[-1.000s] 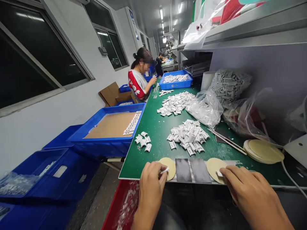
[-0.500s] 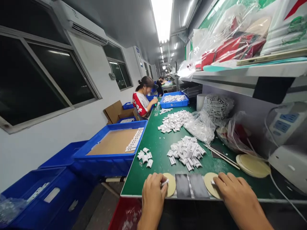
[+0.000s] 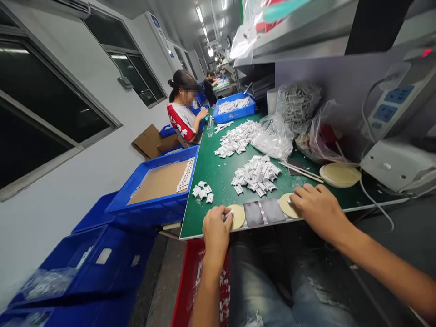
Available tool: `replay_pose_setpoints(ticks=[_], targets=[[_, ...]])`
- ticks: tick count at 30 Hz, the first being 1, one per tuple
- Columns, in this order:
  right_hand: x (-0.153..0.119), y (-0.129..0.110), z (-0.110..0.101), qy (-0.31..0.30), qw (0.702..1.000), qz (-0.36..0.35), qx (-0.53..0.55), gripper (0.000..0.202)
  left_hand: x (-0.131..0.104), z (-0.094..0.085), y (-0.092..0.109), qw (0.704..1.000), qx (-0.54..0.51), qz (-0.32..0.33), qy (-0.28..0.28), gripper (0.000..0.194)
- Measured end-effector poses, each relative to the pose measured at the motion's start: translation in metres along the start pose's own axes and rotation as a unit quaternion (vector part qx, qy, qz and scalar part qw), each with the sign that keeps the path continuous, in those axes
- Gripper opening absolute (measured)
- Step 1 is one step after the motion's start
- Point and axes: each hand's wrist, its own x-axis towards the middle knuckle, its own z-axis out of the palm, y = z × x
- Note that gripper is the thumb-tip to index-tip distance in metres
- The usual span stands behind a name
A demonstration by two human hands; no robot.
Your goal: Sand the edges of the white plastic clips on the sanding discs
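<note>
My left hand (image 3: 217, 227) is closed on a small white piece (image 3: 230, 213) at the left yellow disc (image 3: 239, 217) on the bench's front edge. My right hand (image 3: 315, 206) pinches another white piece (image 3: 289, 200), mostly hidden by its fingers, over the right yellow disc (image 3: 286, 208). Two dark grey pads (image 3: 254, 214) lie between the discs. Behind them is a heap of white plastic parts (image 3: 257, 175), and a small group of the same parts (image 3: 203, 191) sits to the left.
On the green bench (image 3: 211, 168) are a larger white heap (image 3: 236, 138), clear bags (image 3: 274, 138), sticks (image 3: 303, 171) and a blue tray (image 3: 235, 107). A blue crate (image 3: 153, 184) stands left. A person (image 3: 184, 109) sits further back. A shelf (image 3: 296, 41) overhangs the right.
The view has tilted down and turned, so the bench and hands appear higher and my legs show. Both hands remain at the discs with their white pieces.
</note>
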Motion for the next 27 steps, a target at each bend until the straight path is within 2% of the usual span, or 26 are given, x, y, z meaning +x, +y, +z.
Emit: replay_pose_setpoints(ticks=[5,10,16,19,23,25,27], targets=[[-0.001,-0.001,0.002,-0.003,1.0,0.002,0.01,0.016,0.006,-0.003,0.002,0.999,0.023,0.024,-0.035,0.007],[-0.002,-0.001,0.003,0.012,1.0,-0.002,0.009,0.012,0.005,-0.003,0.004,0.998,0.034,0.051,-0.028,0.01],[-0.008,-0.003,0.005,0.023,0.999,0.039,0.024,0.016,0.003,-0.001,0.002,0.998,0.046,0.049,-0.017,0.01],[-0.005,-0.005,0.004,0.026,0.999,0.028,0.025,0.017,0.007,-0.001,0.004,0.997,0.046,0.052,-0.029,0.012],[-0.006,-0.008,0.001,0.013,0.999,0.043,0.0,0.02,0.005,-0.007,0.008,0.997,0.059,0.033,-0.028,0.013],[-0.018,-0.012,0.001,0.02,0.999,0.043,0.01,0.025,-0.005,-0.017,0.006,0.997,0.021,0.042,-0.063,0.013],[-0.036,-0.018,0.001,0.037,0.996,0.043,0.073,0.027,-0.02,-0.029,0.0,0.982,-0.094,0.059,-0.155,0.012]])
